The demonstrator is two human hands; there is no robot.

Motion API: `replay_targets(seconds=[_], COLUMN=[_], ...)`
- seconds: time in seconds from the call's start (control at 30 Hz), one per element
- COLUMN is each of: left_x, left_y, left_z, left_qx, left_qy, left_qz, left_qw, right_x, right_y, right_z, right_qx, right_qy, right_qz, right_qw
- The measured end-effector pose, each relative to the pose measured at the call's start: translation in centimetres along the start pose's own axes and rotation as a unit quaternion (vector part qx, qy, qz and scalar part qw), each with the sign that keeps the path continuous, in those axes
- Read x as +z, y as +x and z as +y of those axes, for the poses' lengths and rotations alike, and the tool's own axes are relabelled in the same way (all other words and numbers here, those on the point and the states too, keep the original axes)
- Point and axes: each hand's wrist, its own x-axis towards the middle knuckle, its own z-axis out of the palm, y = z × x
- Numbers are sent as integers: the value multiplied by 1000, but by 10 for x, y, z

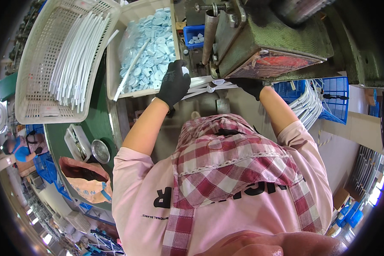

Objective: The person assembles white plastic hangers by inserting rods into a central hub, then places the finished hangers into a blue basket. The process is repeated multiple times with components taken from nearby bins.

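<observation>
My left hand (174, 84), in a black glove, is at the near right corner of a cream plastic bin (111, 75) of pale blue plastic parts (156, 41). A small white plastic piece (185, 70) sits between its thumb and fingers. White tubes (201, 82) with round white fittings (210, 89) run from beside this hand towards my right hand (250, 87), also black-gloved. My right hand's fingers reach the tubes' far ends, under the green metal press head (272, 48), and its grip is partly hidden. A loose white tube (132, 68) lies across the blue parts.
A perforated basket (35, 83) of white tubes stands left on the green table (99, 128). Nearer are a small white tray (75, 140), a metal bowl (100, 151) and an open sack (86, 182). Bent white tubes (307, 104) fill a blue crate (336, 96) at right. A co-worker (24, 148) is far left.
</observation>
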Motion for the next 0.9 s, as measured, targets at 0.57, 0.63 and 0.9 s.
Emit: replay_targets(seconds=[0.57,0.63,0.9], left_x=[97,95,64], left_y=[39,37,26], left_z=[22,21,56], left_qx=[329,336,172], left_qy=[856,844,-18], left_qz=[302,304,-142], left_qw=[262,287,975], right_x=[2,10,9], right_y=[23,34,30], right_z=[52,58,44], right_qx=[-138,-135,-67], right_qy=[-292,-264,-310], right_qz=[91,143,134], right_qw=[942,944,939])
